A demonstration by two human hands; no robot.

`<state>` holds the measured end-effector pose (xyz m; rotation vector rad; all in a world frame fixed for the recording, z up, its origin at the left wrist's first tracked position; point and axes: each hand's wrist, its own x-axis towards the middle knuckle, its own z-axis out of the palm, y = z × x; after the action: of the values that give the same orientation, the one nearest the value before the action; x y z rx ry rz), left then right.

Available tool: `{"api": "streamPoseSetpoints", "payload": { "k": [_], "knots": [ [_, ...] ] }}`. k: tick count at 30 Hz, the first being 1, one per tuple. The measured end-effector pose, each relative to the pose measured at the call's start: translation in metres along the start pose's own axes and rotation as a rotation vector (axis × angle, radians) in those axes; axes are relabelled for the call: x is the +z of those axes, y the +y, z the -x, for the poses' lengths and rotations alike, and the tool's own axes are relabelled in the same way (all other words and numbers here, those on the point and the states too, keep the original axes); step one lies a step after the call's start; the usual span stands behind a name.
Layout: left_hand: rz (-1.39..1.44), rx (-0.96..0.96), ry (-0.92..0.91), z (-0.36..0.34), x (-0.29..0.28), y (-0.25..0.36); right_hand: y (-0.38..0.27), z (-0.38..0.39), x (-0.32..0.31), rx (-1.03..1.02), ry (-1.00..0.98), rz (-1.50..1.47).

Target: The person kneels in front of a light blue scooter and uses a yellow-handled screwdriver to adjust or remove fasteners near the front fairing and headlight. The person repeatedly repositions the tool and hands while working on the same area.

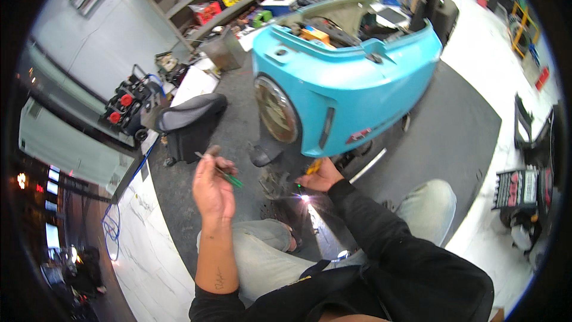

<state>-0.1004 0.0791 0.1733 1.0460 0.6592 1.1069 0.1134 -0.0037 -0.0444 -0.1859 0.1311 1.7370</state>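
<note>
In front of me stands a turquoise scooter body (369, 89) with a round lamp (276, 109) on its left side. My left hand (213, 188) is raised left of it, fingers closed on a slim tool with a green handle (232, 179); its kind is unclear. Under the body's lower edge my right hand (322, 176) is closed round a yellow-orange handle (314, 166), its far end hidden. Just below that hand a bright light (305, 198) glares, hiding detail. Dark parts (274, 185) lie between my hands, too blurred to name.
A black scooter seat (193, 113) rests on the dark mat (471, 125) at left. Beyond it are a compressor with red caps (125, 101) and a cluttered shelf (214, 0). Loose parts fill the body's open top. A black battery-like block (517, 189) stands far right.
</note>
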Motion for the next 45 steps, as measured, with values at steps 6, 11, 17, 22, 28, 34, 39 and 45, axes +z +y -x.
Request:
{"api": "streamPoseSetpoints", "payload": {
  "k": [6,11,17,22,28,34,39,45],
  "knots": [
    [-0.014,0.020,-0.057,0.003,-0.003,-0.008,-0.003,-0.012,-0.032,-0.494,0.152,1.463],
    [-0.055,-0.007,-0.042,0.002,0.002,-0.008,-0.018,-0.014,-0.046,-0.199,0.044,1.515],
    [-0.079,-0.031,-0.051,0.003,0.007,-0.011,-0.016,-0.027,-0.037,0.004,0.291,0.041],
    [-0.110,-0.030,-0.056,0.003,0.009,-0.016,-0.018,-0.029,-0.023,-0.040,0.443,-0.064],
    [-0.141,-0.043,-0.051,0.003,0.002,-0.020,-0.014,-0.020,-0.010,-0.077,0.323,0.036],
    [-0.157,-0.041,-0.048,0.004,-0.003,-0.019,-0.020,-0.024,-0.015,-0.043,0.337,-0.020],
    [-0.141,-0.052,-0.066,0.006,-0.002,-0.016,-0.020,-0.029,-0.026,-0.044,0.233,0.099],
    [-0.139,-0.015,-0.097,0.009,0.001,-0.012,-0.027,-0.024,-0.029,-0.063,0.329,0.206]
  ]
}}
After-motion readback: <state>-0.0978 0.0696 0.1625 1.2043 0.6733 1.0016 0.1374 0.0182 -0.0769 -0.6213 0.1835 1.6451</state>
